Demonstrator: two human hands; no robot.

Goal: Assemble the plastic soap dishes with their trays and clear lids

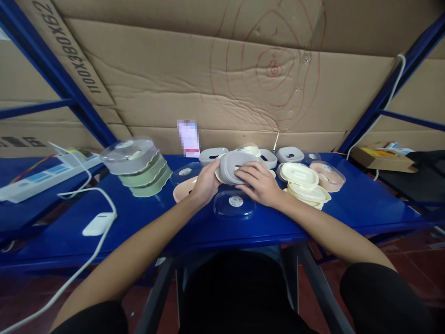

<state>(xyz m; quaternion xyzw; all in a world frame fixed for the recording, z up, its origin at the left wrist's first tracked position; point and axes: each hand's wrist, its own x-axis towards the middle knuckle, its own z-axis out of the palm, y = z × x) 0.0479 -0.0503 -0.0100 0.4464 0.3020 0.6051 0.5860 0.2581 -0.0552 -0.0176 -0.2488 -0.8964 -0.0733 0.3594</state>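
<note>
Above the middle of the table, a grey rounded plastic lid with a slot (pixel 226 168) is tilted toward me, with a cream edge showing behind it. My left hand (pixel 206 182) grips its left side, thumb along the edge. The fingers of my right hand (pixel 260 182) are bent over its face beside the slot and hold its right side. Just below lies a clear plastic cover (pixel 235 206) with a round white sticker. A peach slotted piece (pixel 181 190) is partly hidden by my left hand. Cream pieces (pixel 308 189) lie stacked beyond my right hand.
On the left stand stacked grey and green containers (pixel 146 169), a power strip (pixel 52 178) and a white cable with a white case (pixel 99 224). A phone (pixel 188 139) leans at the back. More grey slotted lids (pixel 290 154) and a peach container (pixel 327 177) sit right.
</note>
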